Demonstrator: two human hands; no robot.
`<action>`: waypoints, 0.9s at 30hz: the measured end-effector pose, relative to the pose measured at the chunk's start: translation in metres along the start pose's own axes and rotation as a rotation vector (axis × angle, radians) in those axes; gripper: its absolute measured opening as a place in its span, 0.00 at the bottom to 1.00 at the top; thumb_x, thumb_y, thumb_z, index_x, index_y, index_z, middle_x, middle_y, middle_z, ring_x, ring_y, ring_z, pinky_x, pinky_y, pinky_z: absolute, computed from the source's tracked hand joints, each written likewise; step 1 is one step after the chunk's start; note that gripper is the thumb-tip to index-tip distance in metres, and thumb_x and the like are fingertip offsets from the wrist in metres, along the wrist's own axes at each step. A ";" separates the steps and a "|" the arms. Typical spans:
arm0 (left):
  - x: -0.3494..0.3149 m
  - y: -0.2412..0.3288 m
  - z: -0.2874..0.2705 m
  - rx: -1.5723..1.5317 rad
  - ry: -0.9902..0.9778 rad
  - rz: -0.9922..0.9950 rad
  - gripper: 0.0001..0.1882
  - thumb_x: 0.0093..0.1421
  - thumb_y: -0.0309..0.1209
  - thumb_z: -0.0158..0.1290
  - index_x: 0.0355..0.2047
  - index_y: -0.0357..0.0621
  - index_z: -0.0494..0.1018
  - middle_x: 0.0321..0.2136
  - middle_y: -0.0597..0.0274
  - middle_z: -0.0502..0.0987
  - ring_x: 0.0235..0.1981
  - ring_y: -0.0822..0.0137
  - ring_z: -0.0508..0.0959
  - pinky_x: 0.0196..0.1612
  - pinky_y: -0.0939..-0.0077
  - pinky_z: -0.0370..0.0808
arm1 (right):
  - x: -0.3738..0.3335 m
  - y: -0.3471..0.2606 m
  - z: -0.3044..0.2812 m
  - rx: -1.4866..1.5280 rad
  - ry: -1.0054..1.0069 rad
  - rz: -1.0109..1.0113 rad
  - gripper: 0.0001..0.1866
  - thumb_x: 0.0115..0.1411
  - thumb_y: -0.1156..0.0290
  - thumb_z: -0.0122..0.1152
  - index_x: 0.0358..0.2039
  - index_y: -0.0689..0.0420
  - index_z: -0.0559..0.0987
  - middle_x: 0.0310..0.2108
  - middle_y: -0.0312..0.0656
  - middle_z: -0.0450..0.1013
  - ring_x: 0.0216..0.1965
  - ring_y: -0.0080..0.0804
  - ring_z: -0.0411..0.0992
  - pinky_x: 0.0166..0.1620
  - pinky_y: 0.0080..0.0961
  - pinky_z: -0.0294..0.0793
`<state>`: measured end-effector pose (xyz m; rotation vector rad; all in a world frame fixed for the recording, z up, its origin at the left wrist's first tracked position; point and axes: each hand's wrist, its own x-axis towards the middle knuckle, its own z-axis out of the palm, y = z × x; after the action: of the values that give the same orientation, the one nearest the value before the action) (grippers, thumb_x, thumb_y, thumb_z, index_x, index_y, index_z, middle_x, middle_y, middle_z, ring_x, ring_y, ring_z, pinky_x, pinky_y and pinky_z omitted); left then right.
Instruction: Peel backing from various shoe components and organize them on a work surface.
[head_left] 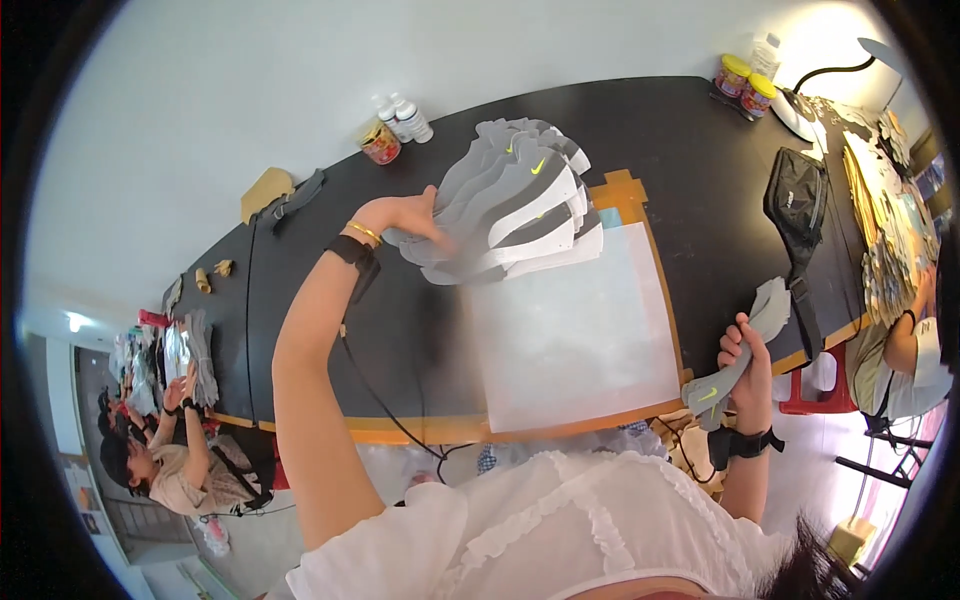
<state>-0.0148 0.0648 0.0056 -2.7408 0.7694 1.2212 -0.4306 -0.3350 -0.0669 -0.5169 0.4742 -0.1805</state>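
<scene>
A fanned pile of grey and white shoe upper pieces (520, 215) with small yellow marks lies on the black table. My left hand (418, 215) rests at the pile's left edge, thumb and fingers apart; the fingertips are blurred. Off to the right, my right hand (748, 355) is closed round a grey shoe upper piece (715, 388), which sticks out above and below the fist. Whether it is one layer or several, I cannot tell. Between my hands a white sheet (585, 345) lies flat, edged by orange-brown tape (625, 190).
At the back stand a can (380, 143) and white bottles (412, 118); yellow-lidded jars (745, 82) and a lamp (800, 115) are far right. A black waist bag (797, 195) lies right. More cut pieces (880, 220) stack beyond it. Co-workers sit at both sides; a cable (385, 400) hangs by my left arm.
</scene>
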 end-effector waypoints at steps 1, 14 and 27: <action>-0.004 -0.010 0.006 -0.012 0.017 0.003 0.75 0.30 0.66 0.68 0.61 0.17 0.43 0.55 0.26 0.64 0.58 0.46 0.69 0.58 0.66 0.67 | -0.001 0.001 -0.002 -0.005 0.019 -0.021 0.10 0.65 0.71 0.53 0.47 0.54 0.72 0.28 0.32 0.66 0.27 0.18 0.62 0.28 0.15 0.64; -0.096 -0.094 0.060 -0.120 0.052 -0.170 0.74 0.30 0.63 0.69 0.62 0.20 0.45 0.58 0.27 0.61 0.61 0.46 0.65 0.61 0.65 0.64 | -0.003 -0.006 0.027 -0.091 -0.125 0.144 0.16 0.66 0.70 0.52 0.53 0.53 0.67 0.22 0.28 0.58 0.22 0.14 0.56 0.27 0.14 0.57; -0.168 -0.187 0.115 -0.414 0.376 -0.018 0.70 0.34 0.48 0.74 0.68 0.35 0.42 0.66 0.42 0.52 0.68 0.54 0.53 0.68 0.65 0.51 | 0.039 0.036 0.158 -0.446 -0.495 0.511 0.20 0.64 0.69 0.54 0.55 0.58 0.65 0.25 0.29 0.59 0.28 0.20 0.61 0.38 0.25 0.66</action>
<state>-0.1034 0.3260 0.0159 -3.3702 0.5586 0.9604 -0.3196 -0.2471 0.0201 -0.8286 0.1439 0.5476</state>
